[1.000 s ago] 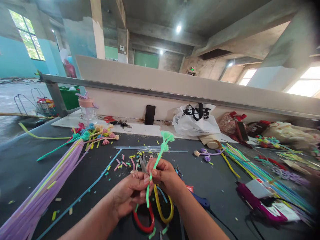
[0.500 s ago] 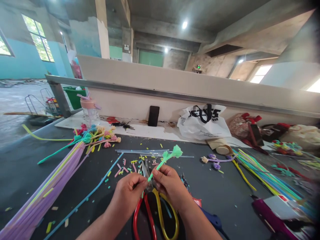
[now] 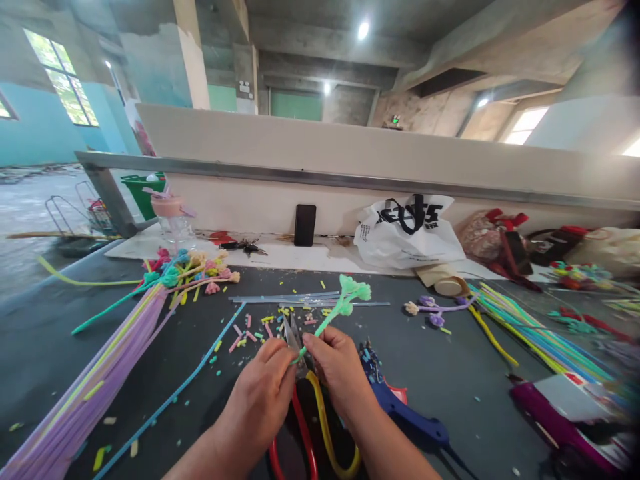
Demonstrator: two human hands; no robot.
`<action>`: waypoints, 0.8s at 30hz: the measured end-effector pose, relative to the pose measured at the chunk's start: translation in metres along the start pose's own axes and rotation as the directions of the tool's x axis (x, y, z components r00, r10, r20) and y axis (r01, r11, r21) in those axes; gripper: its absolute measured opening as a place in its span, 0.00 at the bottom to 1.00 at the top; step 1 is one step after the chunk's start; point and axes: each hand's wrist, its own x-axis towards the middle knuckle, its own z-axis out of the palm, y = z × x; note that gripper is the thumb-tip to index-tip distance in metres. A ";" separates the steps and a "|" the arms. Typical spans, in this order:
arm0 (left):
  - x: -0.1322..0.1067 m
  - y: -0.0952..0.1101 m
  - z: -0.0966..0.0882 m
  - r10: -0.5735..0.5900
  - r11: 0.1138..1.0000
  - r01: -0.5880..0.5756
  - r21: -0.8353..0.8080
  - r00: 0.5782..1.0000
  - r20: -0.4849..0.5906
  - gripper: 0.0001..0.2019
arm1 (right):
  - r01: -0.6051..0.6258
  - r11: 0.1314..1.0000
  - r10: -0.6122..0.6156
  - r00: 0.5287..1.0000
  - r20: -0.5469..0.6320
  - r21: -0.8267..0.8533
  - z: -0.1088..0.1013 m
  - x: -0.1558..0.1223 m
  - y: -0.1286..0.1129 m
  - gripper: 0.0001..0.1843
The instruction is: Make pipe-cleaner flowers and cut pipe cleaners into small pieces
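Note:
Between both hands is a green pipe-cleaner flower stem (image 3: 324, 324), its fluffy branched heads pointing up and away. My left hand (image 3: 267, 387) is closed around the lower end of the stem. Higher up, my right hand (image 3: 340, 367) pinches it between thumb and fingers. Beneath the hands lie scissors (image 3: 301, 413) with one red and one yellow handle, their blades slightly parted on the dark table; the hands partly cover them. Small cut bits of pink, yellow and green (image 3: 250, 338) are scattered beyond the blades.
A bundle of purple stems with colourful flower heads (image 3: 135, 347) lies left, a blue strip (image 3: 200, 370) beside it. Rightward are a blue glue gun (image 3: 410, 410), a purple flower stem (image 3: 440, 307) and a coloured bundle (image 3: 530, 333). Behind stand a phone (image 3: 305, 225) and white bag (image 3: 407, 233).
The green stem has turned so its branched heads stand more upright and spread. My left hand has rolled over, showing more of its back. The view has shifted slightly.

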 end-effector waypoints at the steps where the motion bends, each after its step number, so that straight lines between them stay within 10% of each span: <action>1: 0.001 0.000 -0.001 -0.006 1.000 0.006 -0.025 1.000 -0.006 0.09 | -0.003 1.000 0.003 1.000 0.010 0.010 0.000 0.000 0.000 0.18; 6: 0.009 0.003 -0.004 -0.291 0.895 0.277 -0.351 0.957 0.012 0.10 | -0.020 0.992 -0.002 0.985 0.172 0.124 -0.005 -0.001 -0.006 0.13; 10: 0.010 0.008 -0.006 -0.498 0.423 0.603 -0.676 0.778 0.383 0.12 | -0.097 0.983 0.053 0.963 0.264 0.154 -0.009 0.000 -0.010 0.14; 13: 0.009 0.011 -0.006 -0.466 0.261 0.649 -0.714 0.733 0.496 0.13 | -0.059 0.995 0.040 0.972 0.230 0.079 -0.009 0.000 -0.009 0.13; 18: 0.010 0.009 -0.007 -0.458 0.523 0.601 -0.605 0.796 0.395 0.13 | 0.107 0.965 -0.078 0.989 0.124 -0.240 -0.010 0.002 -0.008 0.12; 24: 0.008 0.001 -0.009 -0.176 0.967 0.183 -0.175 0.983 0.054 0.07 | 0.143 0.882 -0.124 0.990 0.072 -0.449 -0.007 0.004 -0.006 0.14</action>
